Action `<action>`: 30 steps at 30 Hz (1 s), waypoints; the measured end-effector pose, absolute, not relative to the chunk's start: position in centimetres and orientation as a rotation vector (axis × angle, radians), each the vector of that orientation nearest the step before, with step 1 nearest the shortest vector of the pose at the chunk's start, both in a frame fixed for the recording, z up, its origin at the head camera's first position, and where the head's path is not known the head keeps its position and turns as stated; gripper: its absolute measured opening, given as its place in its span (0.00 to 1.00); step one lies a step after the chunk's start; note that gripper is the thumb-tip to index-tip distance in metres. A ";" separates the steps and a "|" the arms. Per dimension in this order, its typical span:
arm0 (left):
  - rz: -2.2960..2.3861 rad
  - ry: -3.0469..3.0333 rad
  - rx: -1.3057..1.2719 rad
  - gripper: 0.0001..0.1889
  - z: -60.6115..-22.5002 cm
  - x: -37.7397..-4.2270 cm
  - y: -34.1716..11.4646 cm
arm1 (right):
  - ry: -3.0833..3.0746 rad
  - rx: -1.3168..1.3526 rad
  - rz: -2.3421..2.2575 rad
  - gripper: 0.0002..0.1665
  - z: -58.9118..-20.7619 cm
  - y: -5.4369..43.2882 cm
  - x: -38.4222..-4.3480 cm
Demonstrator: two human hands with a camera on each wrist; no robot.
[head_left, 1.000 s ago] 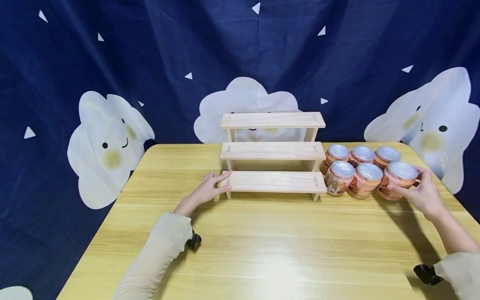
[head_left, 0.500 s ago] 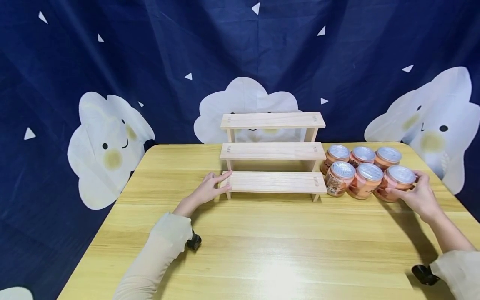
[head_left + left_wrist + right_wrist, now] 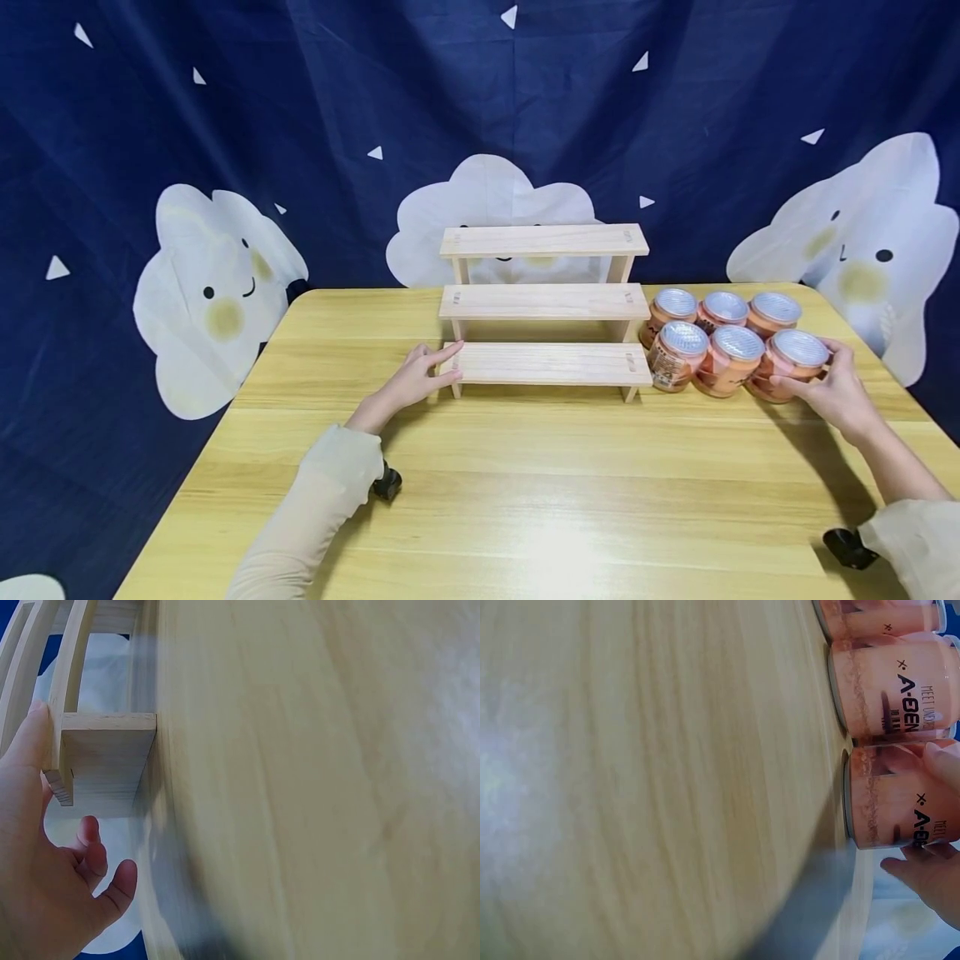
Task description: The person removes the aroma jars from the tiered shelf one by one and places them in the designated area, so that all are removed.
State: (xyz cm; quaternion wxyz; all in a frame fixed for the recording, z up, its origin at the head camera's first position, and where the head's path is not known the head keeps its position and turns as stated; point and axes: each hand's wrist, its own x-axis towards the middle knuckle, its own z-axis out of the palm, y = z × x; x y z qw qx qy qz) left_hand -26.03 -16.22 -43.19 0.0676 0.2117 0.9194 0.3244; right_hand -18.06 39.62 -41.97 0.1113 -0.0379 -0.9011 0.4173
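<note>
A pale wooden three-step display rack [image 3: 546, 302] stands at the back of the table. My left hand [image 3: 412, 379] holds the left end of its lowest step, thumb and index finger on the board's edges; the other fingers [image 3: 94, 859] hang loosely curled beside it in the left wrist view. Right of the rack, several pink-orange cans with ribbed silvery lids stand in two rows. My right hand [image 3: 843, 392] grips the front-right can [image 3: 780, 379], its thumb on the near side; the far fingers are partly hidden. That can is upright, beside the middle front can [image 3: 723, 375].
The front-left can [image 3: 671, 367] stands close against the rack's right end. Behind the front row are the back cans [image 3: 775, 308]. A dark blue curtain [image 3: 337, 100] with white clouds hangs behind the wooden table [image 3: 525, 475].
My right hand has brought the front-right can slightly left and down, closer to the middle front can, then has held still. My left hand has kept its place on the rack.
</note>
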 end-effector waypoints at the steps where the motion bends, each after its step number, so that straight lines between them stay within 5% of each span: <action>1: 0.976 2.772 0.638 0.31 -43.2 -26.0 -16.2 | -2.643 -0.093 1.234 0.49 -42.1 39.7 -18.1; 8: 0.957 2.784 0.638 0.31 -43.1 -26.0 -16.2 | -2.581 -0.089 1.238 0.53 -41.5 39.9 -17.0; 16: 0.894 2.832 0.621 0.32 -42.9 -25.9 -16.0 | -2.456 -0.243 1.000 0.42 -38.3 37.9 -16.5; 30: 0.347 3.127 0.682 0.31 -41.5 -24.5 -15.5 | -2.566 0.257 0.719 0.43 -36.7 30.1 -18.4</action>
